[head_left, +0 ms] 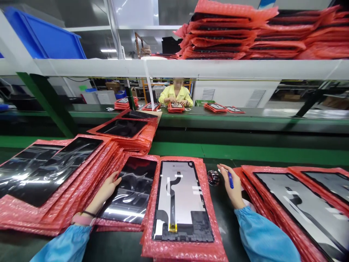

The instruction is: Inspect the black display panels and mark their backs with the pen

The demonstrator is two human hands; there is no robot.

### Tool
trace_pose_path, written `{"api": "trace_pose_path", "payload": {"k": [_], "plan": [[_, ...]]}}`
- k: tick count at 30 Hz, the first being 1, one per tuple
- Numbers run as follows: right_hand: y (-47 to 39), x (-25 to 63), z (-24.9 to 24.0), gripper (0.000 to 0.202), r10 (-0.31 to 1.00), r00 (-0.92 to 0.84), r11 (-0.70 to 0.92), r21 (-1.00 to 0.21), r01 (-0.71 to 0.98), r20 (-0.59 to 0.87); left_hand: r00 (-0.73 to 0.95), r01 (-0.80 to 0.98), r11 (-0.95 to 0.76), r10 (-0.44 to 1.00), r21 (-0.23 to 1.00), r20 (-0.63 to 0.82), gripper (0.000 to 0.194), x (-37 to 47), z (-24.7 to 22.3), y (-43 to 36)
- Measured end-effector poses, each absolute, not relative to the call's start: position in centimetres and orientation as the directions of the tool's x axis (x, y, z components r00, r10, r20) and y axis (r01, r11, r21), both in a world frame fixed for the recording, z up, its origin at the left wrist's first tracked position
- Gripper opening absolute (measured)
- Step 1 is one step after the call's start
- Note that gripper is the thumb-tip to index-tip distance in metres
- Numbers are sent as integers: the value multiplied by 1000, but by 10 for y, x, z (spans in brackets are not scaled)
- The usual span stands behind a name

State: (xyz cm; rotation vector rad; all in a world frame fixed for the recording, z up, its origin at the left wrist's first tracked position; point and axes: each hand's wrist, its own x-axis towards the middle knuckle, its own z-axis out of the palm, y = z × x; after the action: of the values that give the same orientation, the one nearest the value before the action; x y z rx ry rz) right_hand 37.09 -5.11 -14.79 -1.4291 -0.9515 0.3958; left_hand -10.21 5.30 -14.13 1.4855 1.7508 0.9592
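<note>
My left hand (pixel 109 186) is at the left edge of a glossy black display panel (pixel 132 193), its fingers closed on that edge. This panel lies face up on red bubble wrap. Beside it, a display panel with its grey back (pixel 185 198) upward rests on a stack of red bubble-wrap sleeves (pixel 215 233); a dark flex cable (pixel 172 207) with a yellow end runs down its middle. My right hand (pixel 233 187), fingers closed, holds a blue pen-like tool (pixel 230 179). Left of that hand sits a small dark cluster of parts (pixel 213 177), too small to make out.
Wrapped black panels (pixel 68 167) are piled at left, with another stack (pixel 122 128) behind. Grey-backed panels (pixel 305 203) lie at right. Overhead, a white shelf (pixel 174 68) carries red-wrapped stacks (pixel 218 36) and a blue bin (pixel 46 34). A person in yellow (pixel 177 95) works across the bench.
</note>
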Motion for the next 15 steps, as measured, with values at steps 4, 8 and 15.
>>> {"api": "trace_pose_path", "payload": {"k": [4, 8, 15], "plan": [[-74, 350, -122, 42, 789, 553, 183, -962, 205, 268, -118, 662, -33, 982, 749, 148, 45, -92, -149, 55], [-99, 318, -95, 54, 946, 280, 177, -984, -14, 166, -73, 770, -112, 963, 628, 261, 49, -85, -152, 39], [-114, 273, -83, 38, 990, 96, 95, -993, 64, 101, 11, 778, -133, 980, 614, 198, 36, -72, -128, 11]]}}
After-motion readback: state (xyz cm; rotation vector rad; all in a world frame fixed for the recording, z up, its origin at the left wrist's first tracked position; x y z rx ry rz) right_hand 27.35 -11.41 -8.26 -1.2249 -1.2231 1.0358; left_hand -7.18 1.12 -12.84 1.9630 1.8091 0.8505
